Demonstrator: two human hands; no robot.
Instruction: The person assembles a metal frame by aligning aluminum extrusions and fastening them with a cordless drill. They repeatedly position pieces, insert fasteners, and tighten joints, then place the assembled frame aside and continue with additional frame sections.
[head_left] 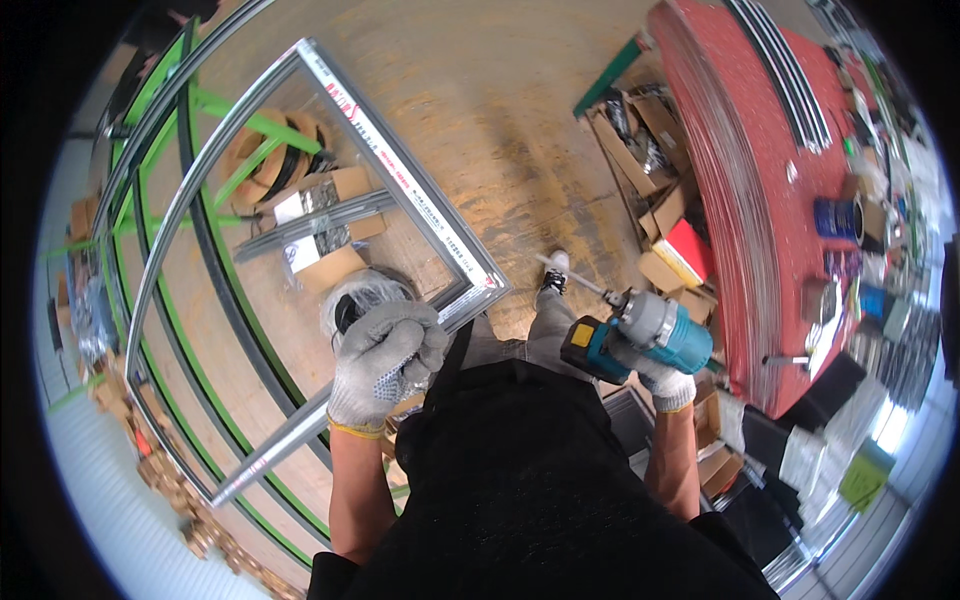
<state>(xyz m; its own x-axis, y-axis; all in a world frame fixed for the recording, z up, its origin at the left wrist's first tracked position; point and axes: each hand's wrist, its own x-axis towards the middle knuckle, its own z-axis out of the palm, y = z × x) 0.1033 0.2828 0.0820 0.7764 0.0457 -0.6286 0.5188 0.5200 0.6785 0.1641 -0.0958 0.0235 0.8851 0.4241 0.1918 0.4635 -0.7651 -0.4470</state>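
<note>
My right hand [655,378], in a white knitted glove, is wrapped round the handle of a teal and grey cordless drill [670,335]. Its long thin bit [570,274] points up and left, above my shoe. My left hand [385,365], in a grey-coated glove with a yellow cuff, has its fingers curled in together; whatever they hold is hidden. It is over the near side of a large grey metal window frame [385,160], close to its near right corner. Just beyond the left hand is a clear plastic bag [362,292], partly covered by it.
A green rack [215,105] with dark padded bars stands under the frame. Open cardboard boxes [335,265] lie beyond it, and more boxes [625,155] sit beside the red-covered table [705,100] on the right. That table bears metal profiles [790,80] and a dark blue can [838,218].
</note>
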